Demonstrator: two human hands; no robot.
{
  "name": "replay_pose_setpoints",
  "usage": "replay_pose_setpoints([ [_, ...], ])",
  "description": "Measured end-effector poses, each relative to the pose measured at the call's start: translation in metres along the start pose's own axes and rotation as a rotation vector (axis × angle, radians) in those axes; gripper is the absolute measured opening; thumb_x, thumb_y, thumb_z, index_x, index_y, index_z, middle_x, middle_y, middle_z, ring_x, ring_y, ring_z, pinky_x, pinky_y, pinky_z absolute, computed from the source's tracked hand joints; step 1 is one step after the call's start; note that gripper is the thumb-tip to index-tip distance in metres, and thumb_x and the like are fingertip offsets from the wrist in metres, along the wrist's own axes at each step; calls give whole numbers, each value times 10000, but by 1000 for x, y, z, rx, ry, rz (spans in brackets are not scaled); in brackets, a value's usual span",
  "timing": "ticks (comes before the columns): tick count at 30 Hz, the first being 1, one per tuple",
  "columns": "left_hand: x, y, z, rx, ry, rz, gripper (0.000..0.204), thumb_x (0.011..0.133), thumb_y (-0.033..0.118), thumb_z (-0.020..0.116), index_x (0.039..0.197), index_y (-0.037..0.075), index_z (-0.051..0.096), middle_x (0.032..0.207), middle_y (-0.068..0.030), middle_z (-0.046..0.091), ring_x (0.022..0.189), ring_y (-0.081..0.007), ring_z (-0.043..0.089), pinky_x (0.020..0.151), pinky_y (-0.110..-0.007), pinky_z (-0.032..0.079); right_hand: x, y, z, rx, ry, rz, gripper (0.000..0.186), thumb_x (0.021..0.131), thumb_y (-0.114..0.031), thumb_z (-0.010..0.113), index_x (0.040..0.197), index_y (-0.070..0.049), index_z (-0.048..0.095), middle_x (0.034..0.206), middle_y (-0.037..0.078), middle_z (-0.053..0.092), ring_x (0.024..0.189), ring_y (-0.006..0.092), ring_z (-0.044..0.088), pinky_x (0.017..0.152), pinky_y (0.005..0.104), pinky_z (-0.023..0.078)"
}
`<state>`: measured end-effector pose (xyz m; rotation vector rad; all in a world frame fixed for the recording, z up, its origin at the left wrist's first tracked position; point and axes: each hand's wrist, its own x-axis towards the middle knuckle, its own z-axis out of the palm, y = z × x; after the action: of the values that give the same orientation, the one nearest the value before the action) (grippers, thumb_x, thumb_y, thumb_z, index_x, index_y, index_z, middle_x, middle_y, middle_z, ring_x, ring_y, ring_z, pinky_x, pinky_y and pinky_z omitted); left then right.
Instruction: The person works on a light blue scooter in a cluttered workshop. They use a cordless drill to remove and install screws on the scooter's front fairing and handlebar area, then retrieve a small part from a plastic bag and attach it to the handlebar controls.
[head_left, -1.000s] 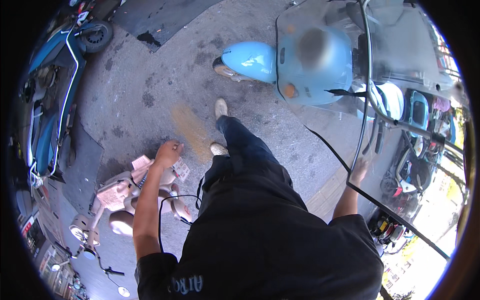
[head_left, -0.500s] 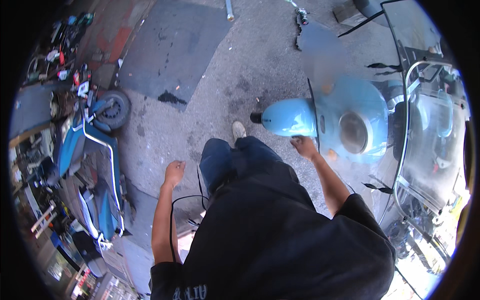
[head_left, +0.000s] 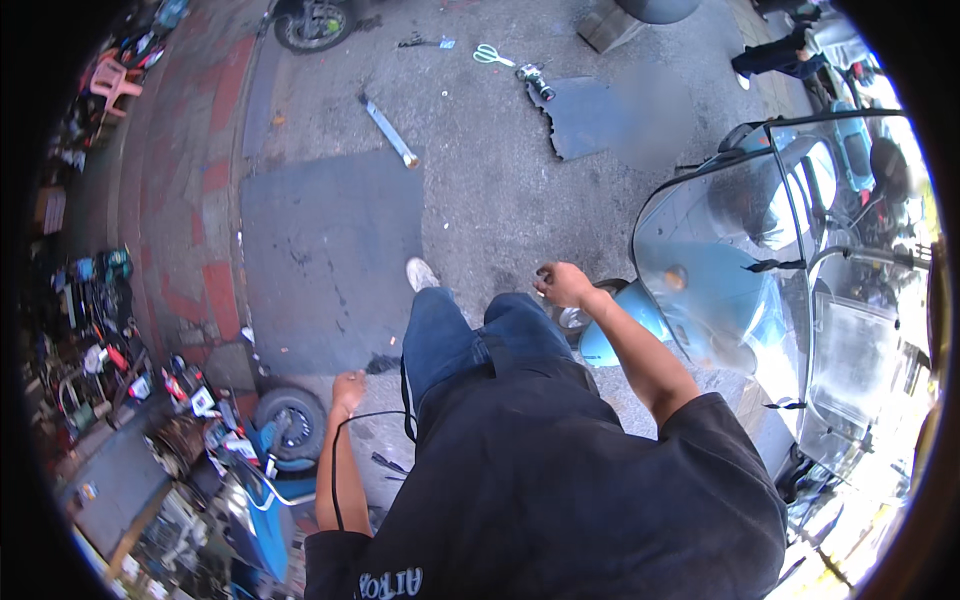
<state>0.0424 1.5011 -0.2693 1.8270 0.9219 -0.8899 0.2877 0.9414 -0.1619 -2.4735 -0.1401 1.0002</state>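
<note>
My right hand [head_left: 563, 285] is held out at the right with curled fingers. If it holds anything, that is too small to make out. Below and beside it is the light blue front fender [head_left: 610, 345] of a scooter, apart from the hand as far as I can see. A clear windshield [head_left: 700, 235] with a black edge rises from that scooter. My left hand [head_left: 348, 390] hangs low on the other side, fingers curled, with nothing visible in it. A black cord [head_left: 372, 416] runs along my left forearm. Near that hand stands a blue scooter's wheel [head_left: 292, 422].
A dark mat [head_left: 330, 250] lies on the ground ahead. Beyond it are a long metal bar [head_left: 388, 130], green-handled scissors [head_left: 490, 55], a small dark tool [head_left: 535, 80] and a torn dark sheet [head_left: 580, 115]. Tools and parts clutter the left; a person [head_left: 790, 55] stands far right.
I have stepped and turned to the right. The light blue scooter now shows nearer its windshield side. My right hand has moved off its fender, and more ground ahead is in view.
</note>
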Motion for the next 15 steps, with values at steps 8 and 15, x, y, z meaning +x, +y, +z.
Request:
replay_pose_setpoints([
  [8, 87, 308, -150, -74, 168, 214, 330, 1053, 292, 577, 982, -24, 641, 820, -65, 662, 696, -128, 595, 634, -288, 497, 105, 24, -73, 98, -26, 325, 430, 894, -370, 684, 1183, -54, 729, 1160, 216, 713, 1134, 381, 659, 1003, 442, 513],
  [15, 153, 424, -103, 121, 91, 138, 353, 1056, 295, 577, 812, 44, 624, 735, -8, 591, 679, -104, 503, 613, -303, 427, 333, 143, -170, 262, -53, 475, 363, 878, -356, 698, 1084, -65, 771, 997, 207, 746, 990, 375, 714, 881, 415, 564],
])
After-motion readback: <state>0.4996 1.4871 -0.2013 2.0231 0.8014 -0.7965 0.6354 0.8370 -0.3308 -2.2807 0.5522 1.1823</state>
